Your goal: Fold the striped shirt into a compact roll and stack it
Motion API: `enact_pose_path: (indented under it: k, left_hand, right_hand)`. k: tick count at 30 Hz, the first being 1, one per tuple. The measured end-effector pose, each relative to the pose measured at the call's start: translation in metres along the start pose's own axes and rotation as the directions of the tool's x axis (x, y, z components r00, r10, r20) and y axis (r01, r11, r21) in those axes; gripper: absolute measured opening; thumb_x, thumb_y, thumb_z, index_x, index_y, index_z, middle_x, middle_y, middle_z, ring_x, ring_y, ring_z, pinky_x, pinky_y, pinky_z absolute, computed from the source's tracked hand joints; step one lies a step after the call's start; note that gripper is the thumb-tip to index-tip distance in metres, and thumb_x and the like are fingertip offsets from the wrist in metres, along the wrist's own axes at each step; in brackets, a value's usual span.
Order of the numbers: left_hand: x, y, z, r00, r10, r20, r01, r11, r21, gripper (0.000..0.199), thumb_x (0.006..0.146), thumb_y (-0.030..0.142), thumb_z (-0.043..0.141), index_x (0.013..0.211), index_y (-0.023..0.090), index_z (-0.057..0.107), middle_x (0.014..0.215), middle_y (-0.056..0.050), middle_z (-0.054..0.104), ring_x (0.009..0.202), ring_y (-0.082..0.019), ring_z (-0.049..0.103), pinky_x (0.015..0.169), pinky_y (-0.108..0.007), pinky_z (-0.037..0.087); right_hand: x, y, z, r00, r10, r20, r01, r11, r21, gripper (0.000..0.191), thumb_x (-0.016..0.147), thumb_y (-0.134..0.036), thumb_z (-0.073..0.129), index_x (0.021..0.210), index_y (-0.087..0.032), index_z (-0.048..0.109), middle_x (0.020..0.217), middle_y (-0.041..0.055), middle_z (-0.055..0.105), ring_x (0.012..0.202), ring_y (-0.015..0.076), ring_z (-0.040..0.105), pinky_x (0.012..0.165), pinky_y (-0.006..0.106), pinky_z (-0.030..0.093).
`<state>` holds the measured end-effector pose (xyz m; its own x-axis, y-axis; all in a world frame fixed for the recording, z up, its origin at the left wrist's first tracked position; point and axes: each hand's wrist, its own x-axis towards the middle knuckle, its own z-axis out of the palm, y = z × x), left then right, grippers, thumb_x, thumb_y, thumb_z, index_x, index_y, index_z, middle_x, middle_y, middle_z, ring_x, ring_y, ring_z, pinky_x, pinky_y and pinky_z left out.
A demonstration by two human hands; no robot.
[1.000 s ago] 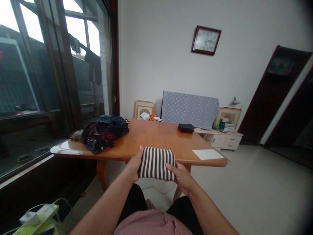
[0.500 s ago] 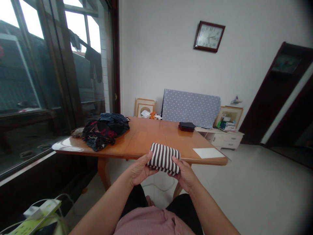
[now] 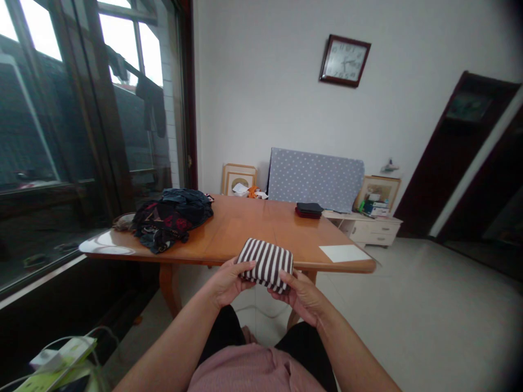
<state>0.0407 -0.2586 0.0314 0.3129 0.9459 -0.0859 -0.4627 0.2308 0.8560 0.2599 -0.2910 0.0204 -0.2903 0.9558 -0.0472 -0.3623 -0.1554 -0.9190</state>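
A folded bundle of brown-and-white striped cloth is held up just in front of the near edge of a wooden table. My left hand grips its left end from below, with the thumb on top. My right hand holds its lower right side, fingers pressed against the stripes. Both hands are in the air, off the table. The bundle's underside is partly hidden by my fingers.
A heap of dark clothing lies on the table's left side. A white sheet and a dark stack of flat items lie on the right. A low drawer cabinet stands behind. A power strip with cables sits low left.
The striped bundle has risen and become narrower and thicker, now folded more compactly. My hands have moved closer beneath it. The view has tilted slightly.
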Motion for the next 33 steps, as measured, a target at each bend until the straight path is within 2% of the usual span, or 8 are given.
enact_pose_path:
  k: [8,16,18,21,24,28,30,33]
  left_hand:
    - [-0.003,0.012,-0.004,0.996,-0.04,0.079,0.036,0.998,0.05,0.038,0.075,0.024,0.082,0.107,0.015,0.064,0.104,-0.012,0.069,0.082,-0.019,0.067,0.076,-0.035,0.057]
    - [-0.007,0.017,0.009,0.988,0.041,0.15,-0.015,0.985,-0.17,0.037,0.087,0.042,0.068,0.114,0.017,0.062,0.109,-0.011,0.067,0.096,-0.02,0.067,0.092,-0.038,0.053]
    - [-0.008,0.014,0.012,0.982,0.082,0.172,-0.061,0.991,-0.122,0.037,0.084,0.034,0.071,0.115,0.018,0.06,0.111,-0.011,0.067,0.097,-0.02,0.067,0.094,-0.038,0.052]
    - [-0.005,0.006,0.013,0.965,0.218,0.147,-0.23,0.971,0.067,0.06,0.075,0.018,0.076,0.129,0.022,0.051,0.123,-0.011,0.063,0.103,-0.022,0.066,0.095,-0.04,0.05]
    - [-0.003,0.001,0.01,0.888,0.448,0.106,-0.455,0.819,0.351,0.085,0.067,0.011,0.077,0.142,0.024,0.039,0.14,-0.015,0.052,0.12,-0.028,0.059,0.103,-0.046,0.045]
    - [-0.008,0.012,0.004,0.722,0.642,0.257,-0.604,0.406,0.686,0.091,0.065,0.01,0.077,0.148,0.027,0.042,0.156,-0.012,0.037,0.148,-0.033,0.026,0.122,-0.049,0.017]
    - [-0.013,0.023,0.002,0.714,0.588,0.381,-0.618,0.273,0.737,0.081,0.066,0.01,0.076,0.141,0.028,0.053,0.159,-0.009,0.034,0.152,-0.033,0.014,0.123,-0.051,0.008]
    - [-0.019,0.036,0.001,0.736,0.479,0.479,-0.634,0.239,0.735,0.058,0.067,0.012,0.076,0.122,0.029,0.069,0.155,-0.008,0.042,0.152,-0.034,0.013,0.121,-0.052,0.006]
  right_hand:
    - [-0.002,-0.005,0.002,0.993,-0.118,0.02,0.118,0.993,-0.017,0.057,0.069,-0.027,0.084,0.12,-0.018,0.061,0.102,0.0069,0.071,0.078,0.0174,0.066,0.062,0.024,0.049]
    - [0.01,0.0,-0.001,0.995,0.01,-0.096,0.014,0.97,0.244,0.039,0.076,-0.032,0.081,0.108,-0.015,0.064,0.091,0.0067,0.074,0.076,0.0166,0.07,0.062,0.024,0.056]
    - [0.012,-0.001,-0.003,0.991,0.056,-0.124,-0.017,0.954,0.299,0.034,0.078,-0.031,0.079,0.104,-0.015,0.065,0.088,0.006,0.074,0.075,0.0163,0.071,0.06,0.023,0.057]
    - [0.013,-0.006,-0.004,0.983,0.11,-0.15,-0.05,0.933,0.357,0.03,0.079,-0.03,0.078,0.103,-0.017,0.065,0.089,0.0057,0.075,0.074,0.0162,0.072,0.059,0.023,0.058]
    - [0.011,-0.009,-0.005,0.973,0.142,-0.182,-0.061,0.918,0.392,0.029,0.08,-0.03,0.078,0.101,-0.018,0.064,0.086,0.0053,0.075,0.071,0.0164,0.072,0.057,0.023,0.058]
    - [0.007,-0.009,-0.008,0.957,0.233,-0.173,-0.155,0.914,0.374,0.029,0.08,-0.031,0.077,0.102,-0.017,0.064,0.081,0.006,0.075,0.065,0.0162,0.071,0.053,0.023,0.058]
    - [0.005,-0.009,-0.008,0.947,0.28,-0.155,-0.21,0.909,0.36,0.029,0.081,-0.032,0.076,0.102,-0.015,0.064,0.08,0.0071,0.075,0.064,0.0161,0.071,0.053,0.022,0.058]
    - [0.0,-0.012,-0.005,0.946,0.286,-0.153,-0.222,0.915,0.338,0.033,0.083,-0.038,0.074,0.105,-0.016,0.064,0.08,0.0062,0.076,0.062,0.0156,0.071,0.054,0.023,0.058]
